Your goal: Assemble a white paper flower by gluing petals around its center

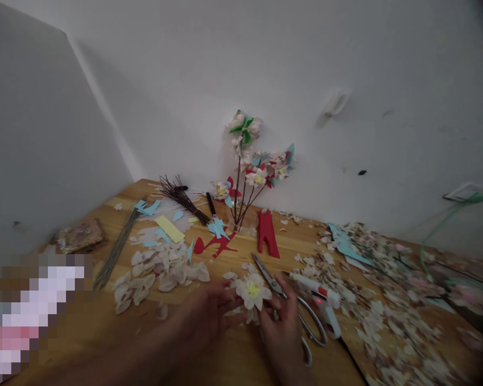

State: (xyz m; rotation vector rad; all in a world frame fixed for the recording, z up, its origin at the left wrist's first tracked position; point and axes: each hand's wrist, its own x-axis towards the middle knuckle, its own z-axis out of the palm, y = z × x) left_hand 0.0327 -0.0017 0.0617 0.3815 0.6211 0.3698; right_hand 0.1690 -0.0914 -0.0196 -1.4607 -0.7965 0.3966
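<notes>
A white artificial flower (253, 290) with a yellow centre is between my hands, low in the middle of the view. My right hand (282, 324) is closed on its lower right side, fingers around the base. From the left, my left hand (211, 308) reaches to the petals with its fingers stretched out and slightly apart; whether they touch the flower is hard to tell. Metal scissors (316, 323) lie beside and partly behind my right hand, blades pointing away. Just right of them rests a white glue gun (316, 286) with a red light.
Loose whitish petals (165, 265) lie at left, with more petals (380, 321) spread at right. Flower stems stand in a clear holder (247, 222) by the wall. Red paper (266, 233), a twig bundle (185, 199), grey wires (121, 244) and yellow paper (169, 229) surround it.
</notes>
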